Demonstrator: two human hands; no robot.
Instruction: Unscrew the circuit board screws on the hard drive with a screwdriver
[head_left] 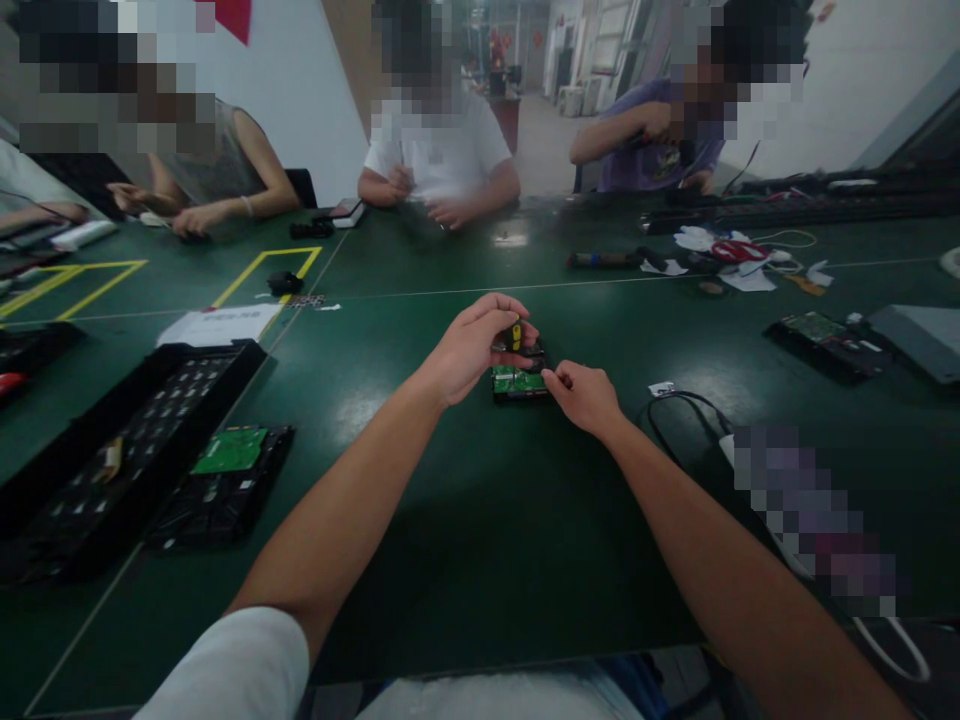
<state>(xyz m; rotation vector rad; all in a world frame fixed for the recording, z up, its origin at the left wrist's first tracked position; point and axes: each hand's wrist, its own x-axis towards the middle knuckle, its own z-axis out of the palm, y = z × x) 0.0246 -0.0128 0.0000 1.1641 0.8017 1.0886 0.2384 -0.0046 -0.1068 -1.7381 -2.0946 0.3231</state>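
Head view: the left hand (480,345) has its fingers closed around a yellow-and-black tool (515,336), held above a black unit with a green circuit board (517,382) lying mid-bench (450,540). The right hand (590,398), fingers curled, is at that unit's right edge; whether it pinches anything I cannot tell. To the left, 1 similar unit (229,455) lies beside a long black tray (251,355); 3 people sit opposite.

"What's before you?"

"A black unit (520,393), green circuit board (510,379) facing up, on the counter (442,570). My left hand (480,345) holds a black-and-yellow tool (516,335) over it, its tip hidden."
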